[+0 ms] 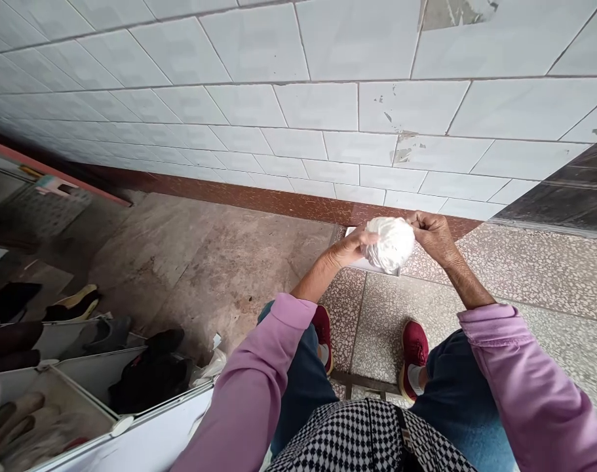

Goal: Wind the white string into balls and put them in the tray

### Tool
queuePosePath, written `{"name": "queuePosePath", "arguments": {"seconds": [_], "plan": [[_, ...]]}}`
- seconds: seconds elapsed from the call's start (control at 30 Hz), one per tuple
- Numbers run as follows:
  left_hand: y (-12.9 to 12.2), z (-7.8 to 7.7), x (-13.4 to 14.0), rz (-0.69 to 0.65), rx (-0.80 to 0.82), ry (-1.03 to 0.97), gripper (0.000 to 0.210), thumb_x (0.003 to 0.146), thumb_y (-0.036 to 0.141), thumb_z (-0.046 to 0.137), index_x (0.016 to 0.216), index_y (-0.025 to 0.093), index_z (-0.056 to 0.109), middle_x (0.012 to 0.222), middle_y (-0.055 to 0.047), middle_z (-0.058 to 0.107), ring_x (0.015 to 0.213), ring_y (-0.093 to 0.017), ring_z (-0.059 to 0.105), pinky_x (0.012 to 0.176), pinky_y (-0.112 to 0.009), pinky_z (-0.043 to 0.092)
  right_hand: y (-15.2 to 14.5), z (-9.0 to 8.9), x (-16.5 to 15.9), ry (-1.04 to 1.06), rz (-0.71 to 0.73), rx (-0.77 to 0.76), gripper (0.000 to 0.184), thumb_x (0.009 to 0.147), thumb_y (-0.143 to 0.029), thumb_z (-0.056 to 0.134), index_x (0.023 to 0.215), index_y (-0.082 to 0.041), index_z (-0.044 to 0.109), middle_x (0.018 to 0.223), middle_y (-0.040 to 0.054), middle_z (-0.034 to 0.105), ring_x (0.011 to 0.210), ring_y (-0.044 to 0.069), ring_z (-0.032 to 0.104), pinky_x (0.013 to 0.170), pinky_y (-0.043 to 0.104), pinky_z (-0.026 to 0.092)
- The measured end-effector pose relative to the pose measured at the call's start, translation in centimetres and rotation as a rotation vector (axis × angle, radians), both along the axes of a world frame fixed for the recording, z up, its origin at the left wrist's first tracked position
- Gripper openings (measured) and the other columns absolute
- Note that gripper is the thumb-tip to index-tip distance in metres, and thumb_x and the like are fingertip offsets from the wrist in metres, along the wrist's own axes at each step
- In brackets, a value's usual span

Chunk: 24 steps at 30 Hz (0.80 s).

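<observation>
A white ball [390, 244], which looks like loosely wound yarn, is held up between my two hands. My left hand [360, 245] grips its left side, with the thumb over the front and the other fingers hidden behind it. At the ball's right edge my right hand [432, 235] is closed in a pinch. Whether the pinch holds a strand or the ball's edge is too small to tell. Below the ball, a white tray or box [371, 265] lies on the floor, mostly covered from sight by the ball and my left hand.
A tiled wall [318, 108] with a red-brown skirting stands ahead. Red shoes [415, 347] are on the speckled floor tiles [377, 328]. A white rack [86, 373] holding several shoes stands at lower left. A dark door [568, 193] is at right.
</observation>
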<state>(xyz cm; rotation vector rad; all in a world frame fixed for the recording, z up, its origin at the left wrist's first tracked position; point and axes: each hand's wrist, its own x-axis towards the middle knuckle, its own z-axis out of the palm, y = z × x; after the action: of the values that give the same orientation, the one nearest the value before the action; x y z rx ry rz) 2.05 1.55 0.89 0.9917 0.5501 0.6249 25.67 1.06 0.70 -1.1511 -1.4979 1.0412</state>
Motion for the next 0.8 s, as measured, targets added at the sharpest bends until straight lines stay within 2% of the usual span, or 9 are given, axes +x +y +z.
{"name": "queuePosePath", "arguments": {"seconds": [0.1,0.2,0.27,0.4,0.53,0.63,0.7,0.8], "plan": [[0.4,0.0,0.0,0.247,-0.081,-0.083,0.081,0.058,0.073,0.098,0.116,0.019,0.080,0.123,-0.018,0.084,0.142,-0.046,0.069,0.115,-0.058,0.061,0.0,-0.5,-1.0,-0.076,0.006,0.048,0.062,0.089,-0.067,0.083,0.061,-0.024,0.048,0.057,-0.0056,0.038,0.057,0.011,0.030,0.056,0.030,0.026],[0.7,0.0,0.0,0.433,-0.123,-0.063,0.075,0.059,0.068,0.100,0.112,0.020,0.079,0.121,-0.016,0.084,0.137,-0.045,0.073,0.109,-0.055,0.065,-0.3,-1.0,-2.0,-0.183,0.043,0.087,0.063,0.097,-0.067,0.071,0.060,-0.024,0.042,0.061,-0.0030,0.042,0.061,0.013,0.036,0.060,0.032,0.031],[0.8,-0.1,0.1,0.497,-0.092,-0.027,0.074,0.059,0.065,0.100,0.112,0.019,0.076,0.115,-0.014,0.084,0.126,-0.040,0.077,0.101,-0.050,0.066,-0.6,-1.4,-2.5,-0.252,0.082,0.093,0.059,0.101,-0.066,0.065,0.063,-0.024,0.047,0.063,-0.0012,0.048,0.063,0.015,0.042,0.063,0.032,0.034],[1.4,-0.7,0.0,0.671,0.046,0.061,0.073,0.059,0.057,0.099,0.115,0.020,0.072,0.108,-0.007,0.081,0.106,-0.028,0.078,0.093,-0.039,0.063,-1.9,-1.6,-3.2,-0.336,0.213,0.048,0.047,0.105,-0.059,0.058,0.077,-0.022,0.067,0.068,0.0020,0.061,0.066,0.018,0.052,0.067,0.034,0.040],[2.8,-1.7,-0.8,0.802,0.237,0.309,0.080,0.055,0.050,0.099,0.123,0.022,0.069,0.119,-0.007,0.079,0.115,-0.029,0.075,0.101,-0.040,0.060,-3.3,0.0,-3.7,-0.333,0.295,0.029,0.044,0.108,-0.052,0.055,0.083,-0.020,0.072,0.068,0.0006,0.060,0.063,0.016,0.050,0.068,0.034,0.040],[3.1,-1.9,-1.2,0.729,0.418,0.481,0.082,0.055,0.047,0.098,0.127,0.023,0.067,0.128,-0.010,0.077,0.122,-0.031,0.071,0.108,-0.043,0.056,-3.5,1.7,-3.1,-0.274,0.219,0.079,0.048,0.110,-0.058,0.058,0.080,-0.021,0.069,0.071,0.0010,0.061,0.067,0.017,0.053,0.068,0.034,0.041],[2.7,-1.7,-1.2,0.581,0.476,0.515,0.081,0.058,0.048,0.097,0.129,0.023,0.067,0.131,-0.011,0.076,0.123,-0.032,0.070,0.109,-0.045,0.056,-3.3,2.5,-2.1,-0.250,0.146,0.108,0.052,0.109,-0.064,0.062,0.078,-0.022,0.066,0.072,0.0015,0.062,0.069,0.017,0.054,0.069,0.034,0.042],[1.8,-1.0,-1.0,0.340,0.480,0.536,0.081,0.062,0.050,0.096,0.132,0.022,0.066,0.133,-0.012,0.074,0.124,-0.034,0.069,0.108,-0.048,0.056,-2.9,2.9,-0.9,-0.263,0.082,0.127,0.053,0.107,-0.066,0.066,0.076,-0.023,0.064,0.071,0.0009,0.062,0.067,0.017,0.053,0.068,0.034,0.041]]}}
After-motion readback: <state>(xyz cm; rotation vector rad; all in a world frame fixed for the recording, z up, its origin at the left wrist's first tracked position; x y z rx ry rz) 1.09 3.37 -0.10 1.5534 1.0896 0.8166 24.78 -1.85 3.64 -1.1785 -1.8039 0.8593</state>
